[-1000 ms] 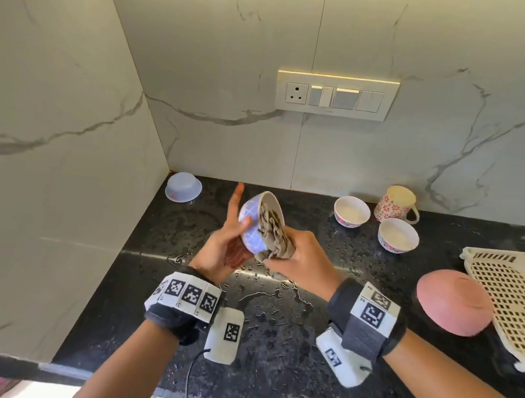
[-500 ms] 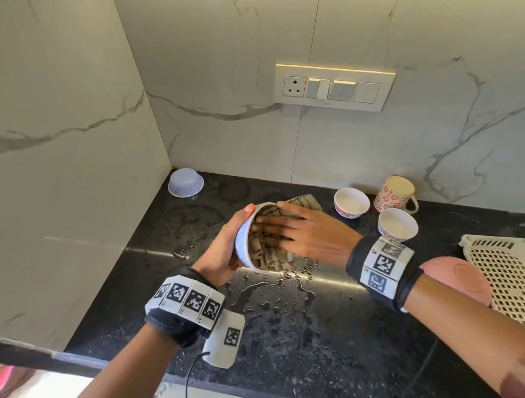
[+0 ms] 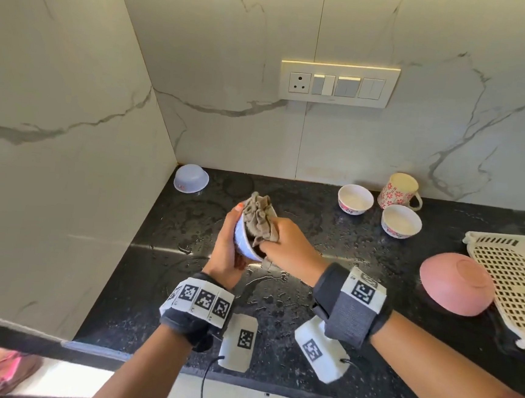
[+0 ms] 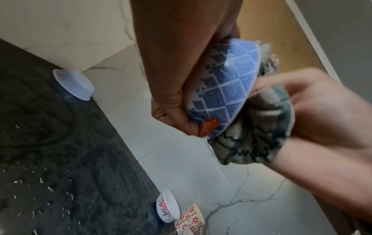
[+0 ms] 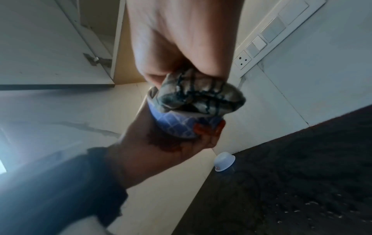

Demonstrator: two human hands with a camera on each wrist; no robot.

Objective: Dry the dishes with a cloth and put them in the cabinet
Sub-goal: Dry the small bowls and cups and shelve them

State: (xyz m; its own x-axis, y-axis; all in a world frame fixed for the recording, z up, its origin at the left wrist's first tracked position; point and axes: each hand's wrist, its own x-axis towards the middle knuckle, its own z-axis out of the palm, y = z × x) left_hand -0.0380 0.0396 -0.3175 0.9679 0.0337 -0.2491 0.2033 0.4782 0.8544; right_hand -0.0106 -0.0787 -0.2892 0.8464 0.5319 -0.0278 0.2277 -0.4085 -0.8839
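My left hand (image 3: 227, 243) grips a small blue-and-white patterned bowl (image 3: 243, 240) from behind, tilted on its side above the black counter (image 3: 291, 328). The bowl (image 4: 227, 89) shows its diamond pattern in the left wrist view. My right hand (image 3: 285, 248) grips a bunched checked cloth (image 3: 258, 219) that is stuffed into the bowl's mouth. In the right wrist view the cloth (image 5: 199, 98) bulges out over the bowl (image 5: 173, 125), and the left hand (image 5: 161, 143) cups the bowl from below. The bowl's inside is hidden by the cloth.
An upturned pale blue bowl (image 3: 191, 178) sits in the back left corner. Two white floral bowls (image 3: 355, 199) (image 3: 401, 221) and a flowered mug (image 3: 400, 191) stand at the back right. An upturned pink bowl (image 3: 456, 287) and a cream perforated tray (image 3: 514, 284) lie right. The counter is wet.
The right hand went from flat fingers pressing the cloth inside the bowl to a fist gripping the bunched cloth, wrist swung down. The bowl has turned in my left hand.
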